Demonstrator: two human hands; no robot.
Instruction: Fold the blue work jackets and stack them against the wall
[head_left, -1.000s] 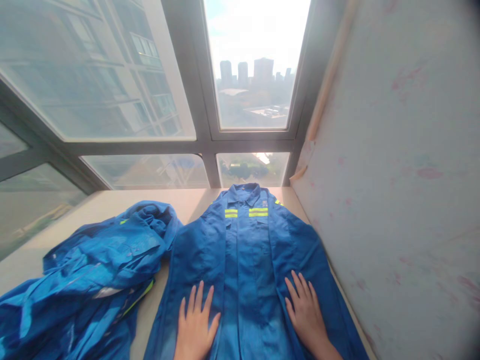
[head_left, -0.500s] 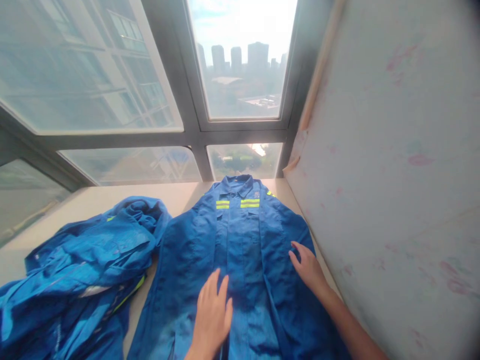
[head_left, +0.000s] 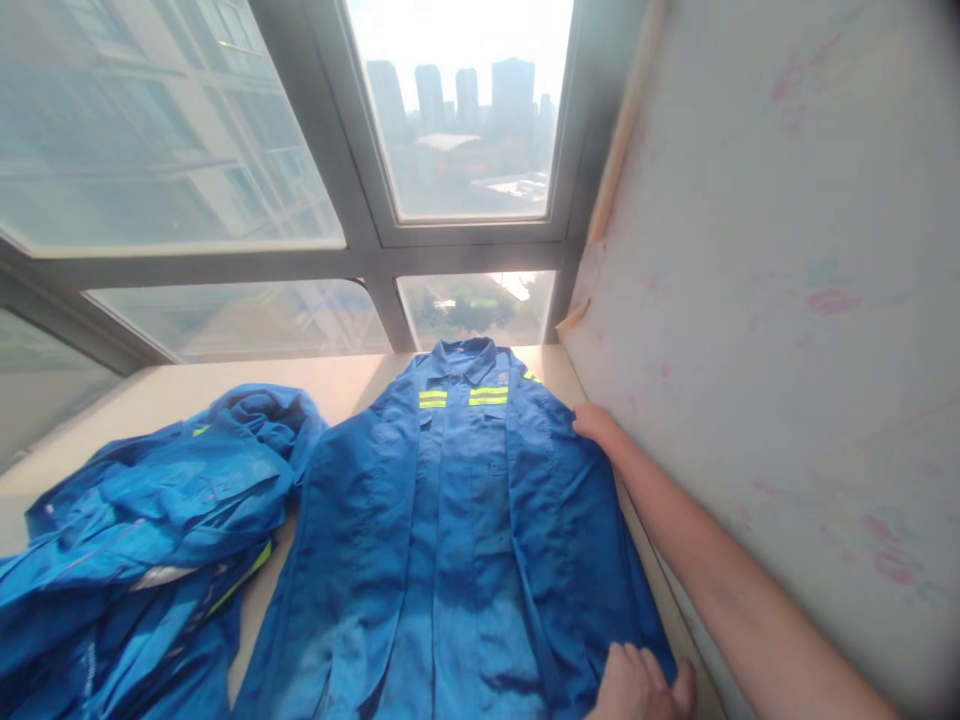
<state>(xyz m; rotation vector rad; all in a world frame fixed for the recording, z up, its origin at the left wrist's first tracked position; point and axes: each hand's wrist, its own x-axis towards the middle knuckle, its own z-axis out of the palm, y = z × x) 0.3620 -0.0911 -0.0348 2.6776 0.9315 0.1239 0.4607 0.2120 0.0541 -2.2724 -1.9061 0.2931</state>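
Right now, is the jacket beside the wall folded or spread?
Spread: the jacket lies front up, collar toward the window, sleeves alongside; lower end out of frame.

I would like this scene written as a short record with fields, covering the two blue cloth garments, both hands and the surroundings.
Spread garment: blue long-sleeved cloth jacket with yellow-green stripes, laid flat, collar toward the window
Other garment: crumpled blue cloth garment, left of the jacket
Left hand: fingers curled, at the jacket's lower right side in the picture; grip unclear
Right hand: at the jacket's upper right edge in the picture; grip unclear
Support: pale flat surface
Behind: grey-framed glass window
Right side: whitish wall with pink marks
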